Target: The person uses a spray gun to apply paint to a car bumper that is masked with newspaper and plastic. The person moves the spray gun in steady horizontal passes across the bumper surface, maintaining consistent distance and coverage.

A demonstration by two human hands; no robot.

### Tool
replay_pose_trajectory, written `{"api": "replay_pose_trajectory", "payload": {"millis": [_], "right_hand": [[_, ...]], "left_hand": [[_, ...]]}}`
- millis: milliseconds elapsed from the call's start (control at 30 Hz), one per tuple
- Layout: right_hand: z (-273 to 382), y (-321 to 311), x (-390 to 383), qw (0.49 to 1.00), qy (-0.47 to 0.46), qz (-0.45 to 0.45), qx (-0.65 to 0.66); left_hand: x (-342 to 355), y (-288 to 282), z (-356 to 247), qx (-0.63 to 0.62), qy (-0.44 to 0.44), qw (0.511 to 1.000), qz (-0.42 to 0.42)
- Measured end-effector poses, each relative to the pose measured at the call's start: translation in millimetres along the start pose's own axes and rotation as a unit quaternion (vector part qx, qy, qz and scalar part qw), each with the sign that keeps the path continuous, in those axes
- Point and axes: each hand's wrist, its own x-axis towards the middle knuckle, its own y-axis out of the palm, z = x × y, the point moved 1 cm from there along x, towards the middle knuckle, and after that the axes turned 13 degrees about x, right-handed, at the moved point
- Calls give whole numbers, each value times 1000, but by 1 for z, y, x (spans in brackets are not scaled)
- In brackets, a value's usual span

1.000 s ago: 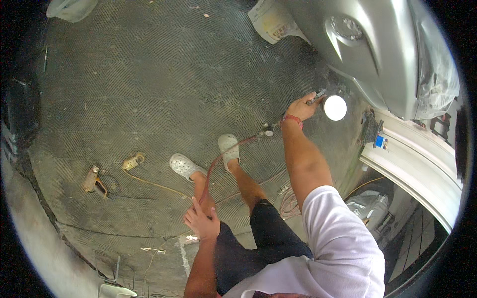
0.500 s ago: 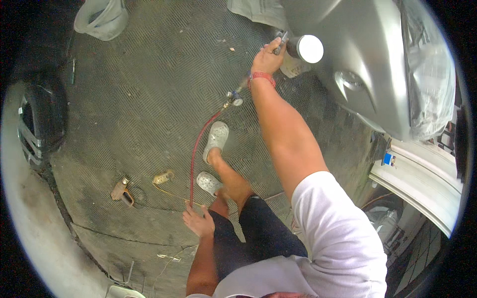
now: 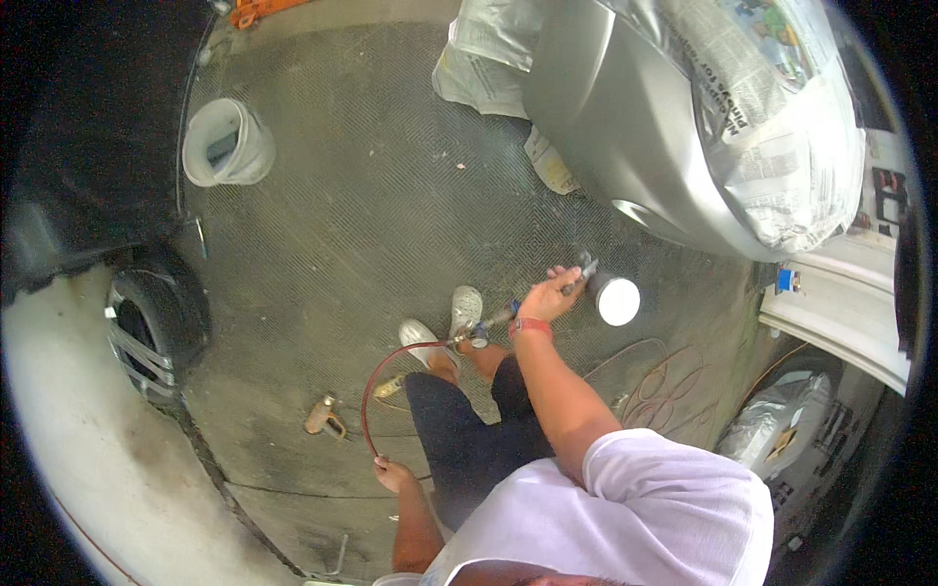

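Toward two o'clock from the person's two pale shoes, the right hand is closed around the grip of one spray gun, whose single white-lidded cup sits just beside it, near the silver car body masked with newspaper. At seven o'clock, the left hand is curled loosely on one red hose that arcs up to the gun. One white bucket stands at eleven o'clock, one wheel at nine o'clock, and one small brown tool lies on the floor between wheel and legs.
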Motion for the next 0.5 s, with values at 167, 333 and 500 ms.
{"api": "replay_pose_trajectory", "payload": {"millis": [167,333,500], "right_hand": [[43,56,-20,993,106,-37,35],[68,212,-41,994,-11,100,36],[152,307,-40,989,-52,138,20]], "left_hand": [[42,-82,-61,-12,41,999,-33],[133,-132,-82,87,170,979,-73],[191,-230,-166,129,295,947,-3]]}}
